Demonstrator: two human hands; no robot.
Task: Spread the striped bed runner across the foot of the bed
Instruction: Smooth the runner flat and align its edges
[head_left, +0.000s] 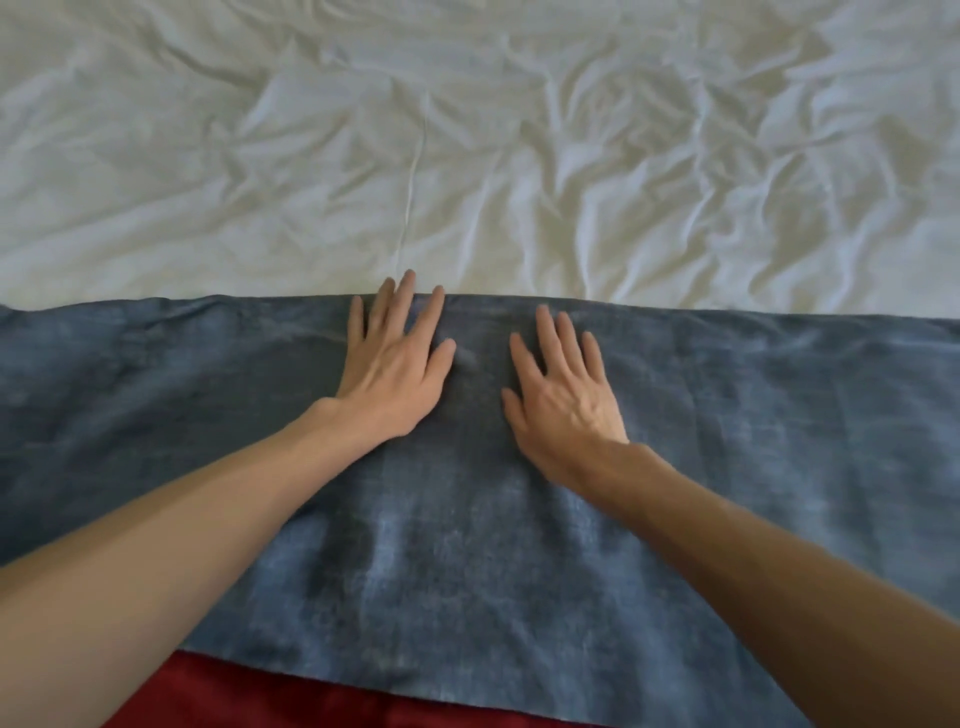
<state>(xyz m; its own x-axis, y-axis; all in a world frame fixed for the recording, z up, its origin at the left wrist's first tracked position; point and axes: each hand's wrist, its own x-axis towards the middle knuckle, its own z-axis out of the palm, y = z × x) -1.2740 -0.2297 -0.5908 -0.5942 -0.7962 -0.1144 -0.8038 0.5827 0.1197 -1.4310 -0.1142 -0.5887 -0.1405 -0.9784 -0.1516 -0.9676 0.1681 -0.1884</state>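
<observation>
A blue-grey bed runner (467, 561) with a faded, mottled weave lies flat across the near part of the bed, reaching from the left edge of the view to the right edge. A dark red band (291, 701) shows along its near edge. My left hand (397, 364) rests palm down on the runner with straight, spread fingers, the fingertips at its far edge. My right hand (563, 389) lies flat beside it, a hand's width to the right, fingers straight and pointing away from me. Neither hand holds any cloth.
A wrinkled white sheet (493, 145) covers the bed beyond the runner's far edge, with a long crease running toward my left hand. My bare forearms cross the runner from the lower corners.
</observation>
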